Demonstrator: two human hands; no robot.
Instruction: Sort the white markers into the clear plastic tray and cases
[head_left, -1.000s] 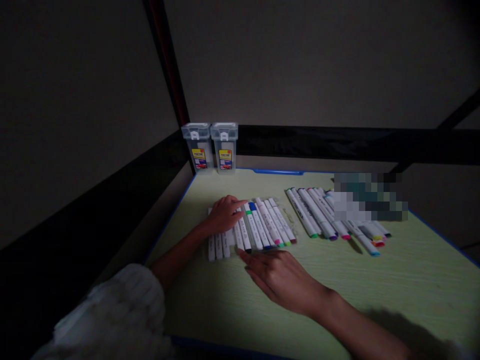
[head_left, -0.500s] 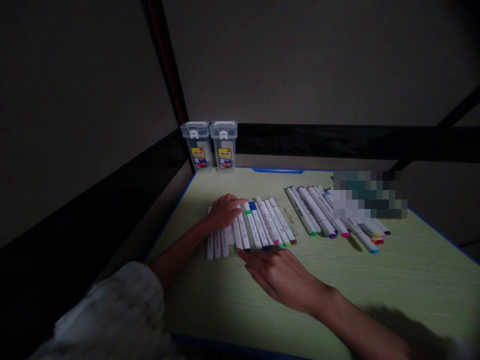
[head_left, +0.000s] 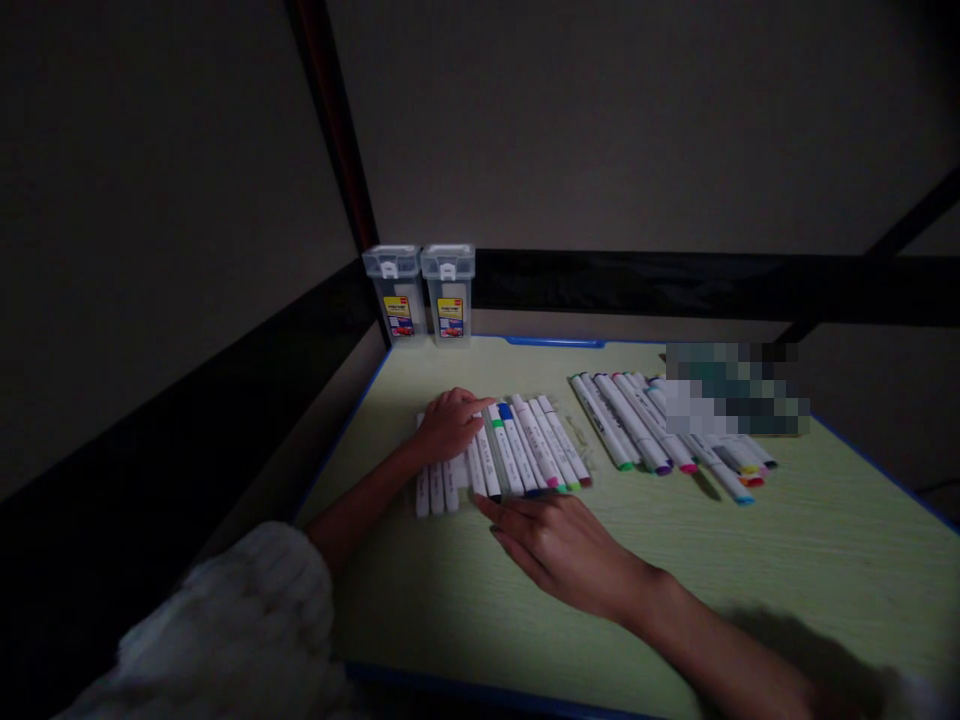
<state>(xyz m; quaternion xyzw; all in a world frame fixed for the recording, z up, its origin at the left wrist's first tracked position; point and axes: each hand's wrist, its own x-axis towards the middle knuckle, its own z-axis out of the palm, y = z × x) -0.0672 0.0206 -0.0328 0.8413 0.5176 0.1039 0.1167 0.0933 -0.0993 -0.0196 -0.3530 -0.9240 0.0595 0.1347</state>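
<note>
A row of white markers (head_left: 526, 450) lies side by side in what looks like a clear plastic tray or sleeve (head_left: 581, 440). My left hand (head_left: 450, 422) rests over the upper ends of the left-hand markers, index finger stretched toward the right; it covers part of them. At the near end of the row, my right hand (head_left: 566, 545) reaches in with its index finger extended, the tip at the lower end of a white marker (head_left: 477, 470). That marker lies beside one with a black end. Neither hand is wrapped around a marker.
A looser pile of markers with coloured ends (head_left: 645, 425) lies to the right, partly behind a pixelated patch (head_left: 739, 390). Two clear lidded boxes (head_left: 448, 295) with yellow labels stand at the back left. The pale green table (head_left: 675, 590) has blue edges, with walls behind and left.
Both hands keep almost the same position over the row of markers. Only a slight shift of the camera view shows.
</note>
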